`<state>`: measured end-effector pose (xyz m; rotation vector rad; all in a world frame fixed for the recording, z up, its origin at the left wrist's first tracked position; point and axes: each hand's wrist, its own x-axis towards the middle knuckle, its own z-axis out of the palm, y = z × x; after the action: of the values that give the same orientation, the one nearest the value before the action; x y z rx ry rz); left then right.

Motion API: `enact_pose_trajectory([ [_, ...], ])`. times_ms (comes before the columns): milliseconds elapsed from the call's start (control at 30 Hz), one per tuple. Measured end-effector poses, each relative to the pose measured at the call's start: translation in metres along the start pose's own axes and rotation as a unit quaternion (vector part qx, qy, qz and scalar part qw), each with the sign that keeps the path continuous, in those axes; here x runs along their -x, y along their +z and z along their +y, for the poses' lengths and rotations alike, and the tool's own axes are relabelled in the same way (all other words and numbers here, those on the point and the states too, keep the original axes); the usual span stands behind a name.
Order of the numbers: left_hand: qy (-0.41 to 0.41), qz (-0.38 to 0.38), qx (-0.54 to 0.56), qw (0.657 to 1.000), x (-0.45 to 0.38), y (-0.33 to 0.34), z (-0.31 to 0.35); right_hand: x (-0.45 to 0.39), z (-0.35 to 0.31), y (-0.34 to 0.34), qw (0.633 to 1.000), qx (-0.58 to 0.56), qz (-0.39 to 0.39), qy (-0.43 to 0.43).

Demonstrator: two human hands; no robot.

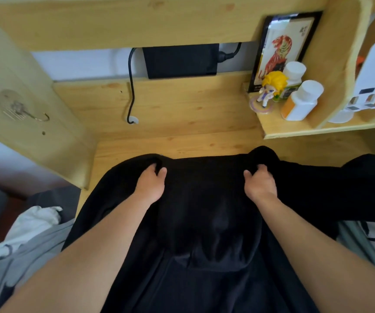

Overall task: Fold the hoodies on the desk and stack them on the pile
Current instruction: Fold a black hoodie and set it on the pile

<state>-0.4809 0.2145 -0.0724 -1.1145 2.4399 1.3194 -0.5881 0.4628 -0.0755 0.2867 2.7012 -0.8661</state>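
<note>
A black hoodie [204, 213] lies spread over the wooden desk [182, 141] and hangs over its near edge, its hood toward me in the middle. My left hand [151, 184] grips a bunch of the fabric at the far left edge of the garment. At the far right edge, my right hand [258, 184] grips the cloth in the same way. One sleeve runs off to the right [340, 186]. The fingertips of both hands are buried in the folds.
A low shelf at right carries a small yellow-haired figurine [270, 89], white bottles [301, 100] and a framed tiger picture [281, 48]. A black box [179, 61] with a cable sits at the back. Grey and white clothes [23, 240] lie lower left.
</note>
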Motion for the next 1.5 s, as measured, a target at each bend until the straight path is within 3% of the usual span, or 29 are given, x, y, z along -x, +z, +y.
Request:
enact_pose_trajectory([
  [67,0.063,0.011,-0.128,0.99,0.001,0.003,-0.02,0.01,0.008,0.009,0.986,0.094,0.082,-0.108],
  [133,0.133,0.062,-0.225,0.963,0.004,0.003,-0.036,0.029,0.005,0.022,0.942,0.173,0.138,-0.253],
  [200,0.125,0.081,-0.308,0.94,0.003,-0.003,-0.054,0.051,-0.01,0.038,0.919,0.235,0.06,-0.311],
  [267,0.075,0.042,-0.365,0.927,-0.005,-0.016,-0.072,0.061,-0.019,0.058,0.923,0.276,-0.068,-0.259],
  [333,0.057,0.004,-0.392,0.918,-0.019,-0.029,-0.085,0.051,-0.018,0.077,0.916,0.312,-0.119,-0.225],
  [467,0.118,0.033,-0.425,0.897,-0.032,-0.036,-0.101,0.004,-0.023,0.092,0.902,0.346,-0.096,-0.238],
  [567,0.23,0.142,-0.466,0.842,-0.008,-0.028,-0.102,-0.016,-0.035,0.089,0.906,0.341,-0.096,-0.231],
  [633,0.308,0.157,-0.455,0.821,0.012,-0.015,-0.107,-0.013,-0.031,0.089,0.906,0.335,-0.079,-0.247],
  [800,0.308,0.049,-0.456,0.834,0.051,-0.002,-0.149,0.011,-0.006,0.085,0.9,0.351,-0.062,-0.25],
  [1000,0.319,-0.008,-0.494,0.809,0.059,-0.012,-0.161,-0.016,-0.043,0.068,0.909,0.334,-0.161,-0.192],
  [1067,0.289,-0.002,-0.502,0.815,0.063,-0.014,-0.149,-0.006,-0.052,0.054,0.913,0.295,-0.137,-0.248],
  [1167,0.258,0.032,-0.506,0.822,0.09,-0.008,-0.129,0.059,-0.017,0.026,0.94,0.137,0.022,-0.311],
  [1233,0.252,0.031,-0.457,0.852,0.122,0.005,-0.136,0.12,0.039,0.011,0.959,0.042,0.107,-0.258],
  [1300,0.245,-0.009,-0.432,0.868,0.162,0.022,-0.159,0.173,0.111,0.005,0.977,0.055,0.137,-0.155],
  [1433,0.228,-0.042,-0.418,0.878,0.225,0.039,-0.203,0.232,0.226,-0.014,0.979,0.068,0.134,0.138],
  [1500,0.177,-0.029,-0.39,0.903,0.251,0.044,-0.221,0.243,0.249,-0.03,0.969,0.02,0.096,0.226],
])
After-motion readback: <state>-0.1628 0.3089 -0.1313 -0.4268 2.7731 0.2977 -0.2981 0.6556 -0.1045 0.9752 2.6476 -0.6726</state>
